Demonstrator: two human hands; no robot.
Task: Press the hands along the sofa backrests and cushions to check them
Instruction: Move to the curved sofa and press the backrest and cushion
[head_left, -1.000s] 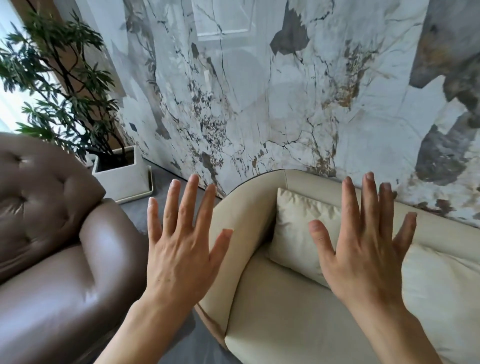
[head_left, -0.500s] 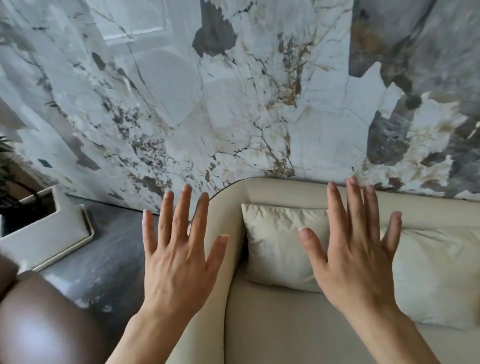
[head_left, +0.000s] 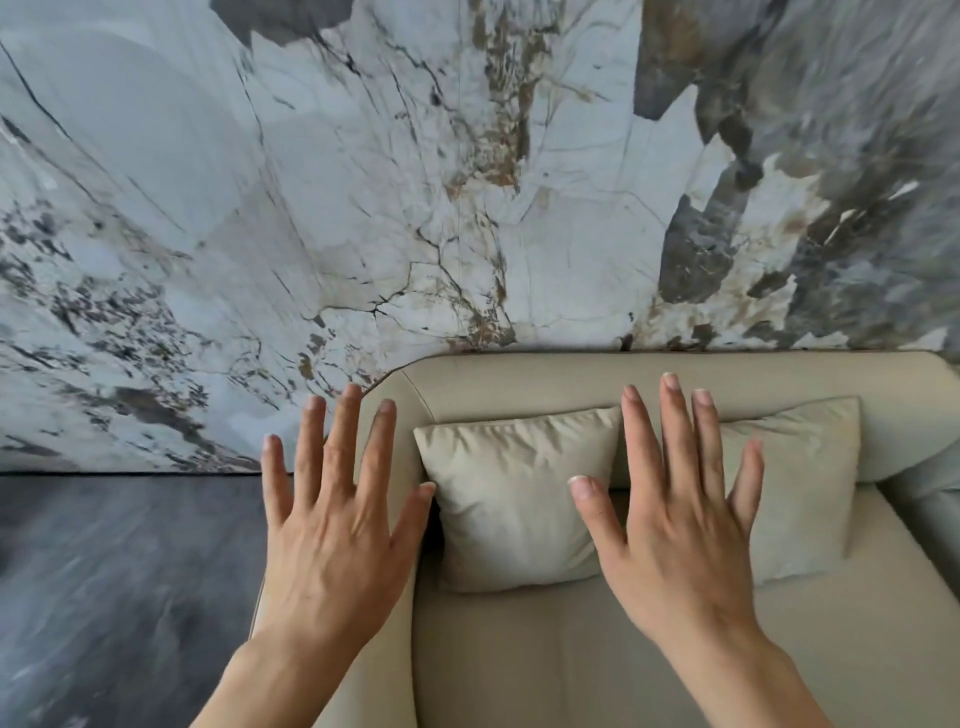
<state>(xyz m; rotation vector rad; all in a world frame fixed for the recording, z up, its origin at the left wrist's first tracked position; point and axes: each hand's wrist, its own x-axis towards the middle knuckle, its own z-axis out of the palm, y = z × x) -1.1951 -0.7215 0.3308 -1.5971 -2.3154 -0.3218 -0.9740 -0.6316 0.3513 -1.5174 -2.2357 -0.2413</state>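
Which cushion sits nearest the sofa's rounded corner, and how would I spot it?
Find the beige sofa against the marble wall. Two cream cushions lean on its backrest. The left cushion is the one beside the rounded corner, showing between the two hands, while the right cushion is partly hidden behind the right hand.

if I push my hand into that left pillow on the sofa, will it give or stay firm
The left pillow will probably give easily: its cover is wrinkled and loose, which suggests soft filling. It only leans against the backrest, so a push may tilt or slide it. It looks light for its size.
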